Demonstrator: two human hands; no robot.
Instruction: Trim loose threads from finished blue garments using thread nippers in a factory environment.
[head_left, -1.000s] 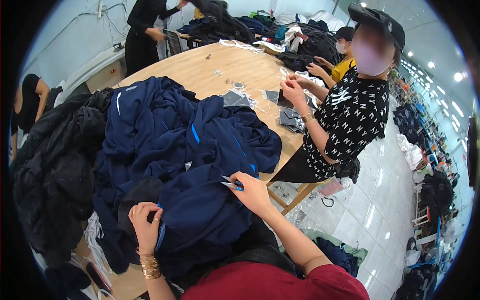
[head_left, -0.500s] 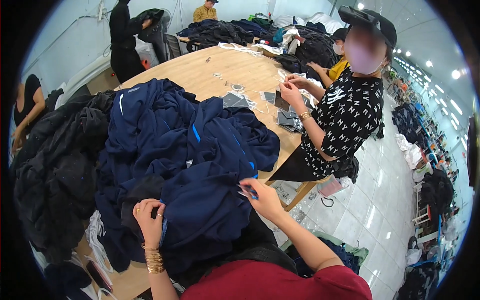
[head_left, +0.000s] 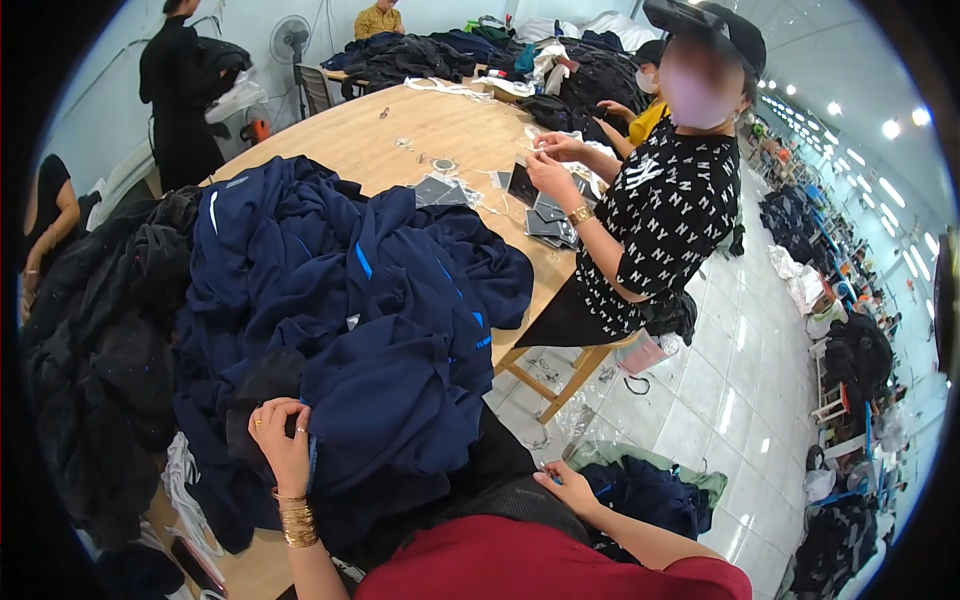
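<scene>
A heap of navy garments [head_left: 290, 255] with bright blue and white trim lies before me on the wooden table. At its near edge my left hand [head_left: 282, 440] pinches a navy garment [head_left: 390, 400], fingers bent over its blue-edged border. Black fabric [head_left: 262, 395] lies beside those fingers. My right hand [head_left: 570, 494] is low beside my lap, right of the garment and apart from it. Its fingers are closed around small thread snips [head_left: 553, 479], of which only a blue bit shows; the blades are hidden.
Black garments [head_left: 100, 310] are piled at the left. A person in a patterned black shirt [head_left: 670, 215] handles white cord at the table's right side, near dark tags [head_left: 440, 190]. A wooden stool [head_left: 560, 385] and a bag of dark cloth [head_left: 645, 495] stand on the right.
My right hand has drawn back from the garment, down toward my lap, still holding the snips. My left hand keeps its grip. The view has shifted slightly; the standing person at the far left has turned.
</scene>
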